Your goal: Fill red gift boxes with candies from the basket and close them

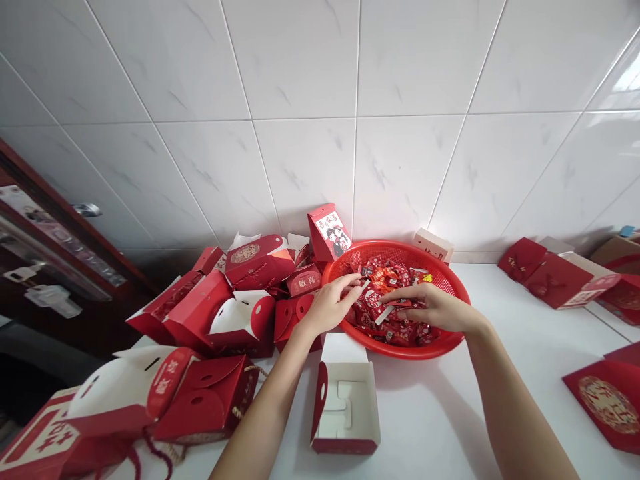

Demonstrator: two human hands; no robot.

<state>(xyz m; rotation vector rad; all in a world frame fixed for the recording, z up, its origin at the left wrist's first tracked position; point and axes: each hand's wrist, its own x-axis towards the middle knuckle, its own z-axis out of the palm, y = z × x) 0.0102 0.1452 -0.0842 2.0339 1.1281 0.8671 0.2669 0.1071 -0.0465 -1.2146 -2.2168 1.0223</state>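
A red plastic basket [453, 280] full of red-wrapped candies [400, 327] stands on the white table near the wall. My left hand [331, 303] reaches over the basket's left rim and pinches a candy wrapper. My right hand [434, 307] lies over the candies in the middle of the basket, fingers closed on wrapped candies. An open, empty red-and-white gift box [345, 400] sits on the table just in front of the basket, between my forearms.
A heap of red gift boxes [215, 320] covers the table's left side. One upright box [329, 232] leans on the tiled wall behind the basket. More red boxes [555, 277] and a flat red card [607, 400] lie at the right.
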